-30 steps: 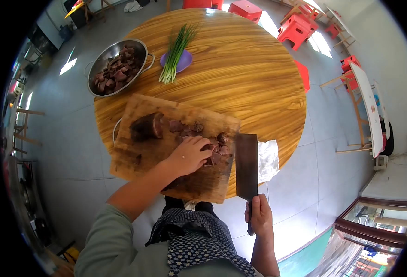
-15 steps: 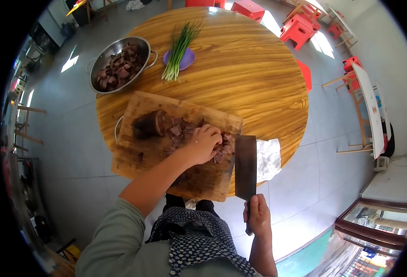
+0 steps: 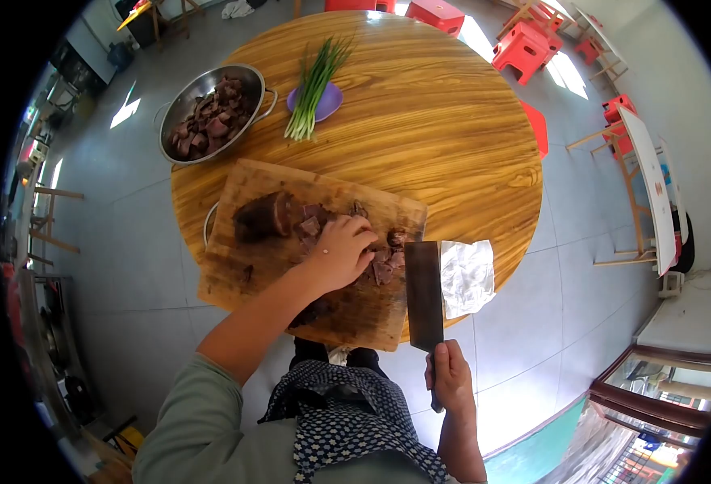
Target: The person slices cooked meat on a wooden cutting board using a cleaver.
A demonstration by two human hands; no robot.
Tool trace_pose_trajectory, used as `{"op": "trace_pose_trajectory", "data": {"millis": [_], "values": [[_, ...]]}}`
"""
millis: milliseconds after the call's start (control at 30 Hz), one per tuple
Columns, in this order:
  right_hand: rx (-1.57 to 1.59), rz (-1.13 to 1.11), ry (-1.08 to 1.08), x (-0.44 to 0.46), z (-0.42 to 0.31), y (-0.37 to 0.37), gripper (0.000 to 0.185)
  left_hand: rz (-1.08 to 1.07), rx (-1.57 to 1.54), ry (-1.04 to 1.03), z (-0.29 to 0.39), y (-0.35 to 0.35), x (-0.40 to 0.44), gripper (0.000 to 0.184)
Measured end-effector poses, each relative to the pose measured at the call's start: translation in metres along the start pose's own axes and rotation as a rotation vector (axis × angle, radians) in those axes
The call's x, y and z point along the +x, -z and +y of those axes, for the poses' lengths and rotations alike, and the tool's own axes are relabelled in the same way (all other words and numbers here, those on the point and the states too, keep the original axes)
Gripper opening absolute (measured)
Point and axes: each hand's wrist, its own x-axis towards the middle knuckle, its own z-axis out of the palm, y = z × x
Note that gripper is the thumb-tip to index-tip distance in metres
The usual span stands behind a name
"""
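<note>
My right hand (image 3: 450,375) grips a cleaver (image 3: 426,294) by its dark handle, its broad blade upright at the right edge of the wooden cutting board (image 3: 363,319). On the board, my left hand (image 3: 342,252) has its fingers curled down over pieces of dark cooked meat (image 3: 311,226). What lies under its palm is hidden. More cut meat pieces (image 3: 384,266) lie right of its fingertips. An uncut chunk of meat (image 3: 263,218) rests on the board's left part.
A two-handled metal bowl (image 3: 257,77) of meat pieces stands at the table's back left. Spring onions (image 3: 313,97) lie across a purple plate (image 3: 331,101). A white crumpled sheet (image 3: 467,277) sits right of the cleaver. Red stools (image 3: 521,52) stand beyond the round wooden table (image 3: 452,121).
My left hand has shifted left over the meat, uncovering more of the pieces at its right. The cleaver has moved slightly left and down, still in my right hand.
</note>
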Motion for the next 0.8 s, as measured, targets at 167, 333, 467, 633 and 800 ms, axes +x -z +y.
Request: {"op": "trace_pose_trajectory", "data": {"millis": [167, 333, 467, 633, 800], "values": [[0.004, 0.011, -0.008, -0.001, -0.003, -0.001, 0.032, -0.156, -0.03, 0.048, 0.006, -0.023, 0.006, 0.031], [-0.03, 0.021, -0.033, -0.003, -0.004, 0.004, 0.032, -0.104, -0.371, 0.268, 0.013, 0.005, -0.009, 0.022], [-0.018, 0.006, -0.014, -0.001, 0.002, 0.003, 0.032, -0.034, -0.406, 0.324, 0.012, 0.028, -0.021, 0.016], [-0.045, -0.036, -0.031, -0.001, -0.004, 0.001, 0.032, -0.013, -0.753, 0.503, -0.001, 0.04, -0.034, 0.012], [-0.059, -0.06, -0.033, -0.001, 0.001, 0.0, 0.033, -0.057, -0.459, 0.447, -0.008, 0.042, -0.039, 0.017]]}}
